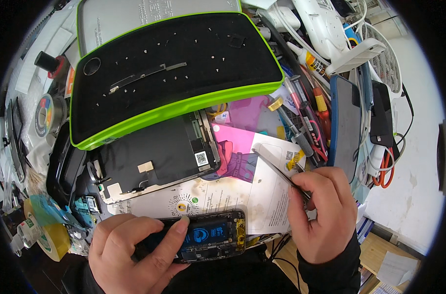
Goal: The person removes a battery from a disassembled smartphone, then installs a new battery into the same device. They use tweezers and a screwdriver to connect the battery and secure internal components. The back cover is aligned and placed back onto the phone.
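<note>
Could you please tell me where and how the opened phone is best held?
I'd grip the opened phone by its long edges near the left end, coming from the left, where the left hand is. Its flat, oblong shape suits a pinch across the width, likely sparing the exposed battery and the yellow part at the right end.

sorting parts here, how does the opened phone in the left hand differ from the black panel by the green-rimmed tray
The left hand grips the opened phone; no hand touches the black panel. The phone shows a blue-marked battery and yellow strip, while the panel is mostly plain black with a white label. The hand covers part of the phone; the green-rimmed tray hides part of the panel. Both are dark.
</note>
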`<control>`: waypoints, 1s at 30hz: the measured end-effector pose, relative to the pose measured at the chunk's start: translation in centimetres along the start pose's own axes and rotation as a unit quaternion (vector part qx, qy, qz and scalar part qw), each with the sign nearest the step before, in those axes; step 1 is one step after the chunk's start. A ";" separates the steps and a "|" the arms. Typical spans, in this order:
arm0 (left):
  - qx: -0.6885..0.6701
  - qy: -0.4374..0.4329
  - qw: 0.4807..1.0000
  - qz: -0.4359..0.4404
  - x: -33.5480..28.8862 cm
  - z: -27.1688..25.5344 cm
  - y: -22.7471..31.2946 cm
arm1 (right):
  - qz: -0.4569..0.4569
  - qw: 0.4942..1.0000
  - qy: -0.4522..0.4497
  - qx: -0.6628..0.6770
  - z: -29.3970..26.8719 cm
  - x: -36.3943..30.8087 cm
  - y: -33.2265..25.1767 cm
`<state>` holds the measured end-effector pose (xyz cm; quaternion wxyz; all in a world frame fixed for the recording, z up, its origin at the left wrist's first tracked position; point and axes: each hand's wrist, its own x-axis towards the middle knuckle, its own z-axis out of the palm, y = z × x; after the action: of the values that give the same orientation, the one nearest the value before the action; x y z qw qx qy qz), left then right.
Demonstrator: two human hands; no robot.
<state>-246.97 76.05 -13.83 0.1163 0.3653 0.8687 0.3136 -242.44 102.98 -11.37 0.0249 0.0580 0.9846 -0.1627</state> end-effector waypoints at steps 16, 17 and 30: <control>-0.006 0.008 1.000 0.012 0.3 0.0 -0.2 | -0.008 0.957 0.070 0.280 -0.7 -1.7 -1.1; -0.006 0.006 1.000 0.011 0.3 0.1 -0.2 | -0.024 0.961 0.068 0.266 -0.2 -1.6 -0.7; 0.001 -0.002 1.000 0.026 0.5 0.2 -0.2 | -0.101 0.914 0.062 0.388 0.2 -0.9 0.7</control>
<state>-247.38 76.33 -14.10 0.1095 0.3883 0.8589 0.3154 -241.41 103.45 -11.69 -0.0776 -0.0268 0.8443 -0.5296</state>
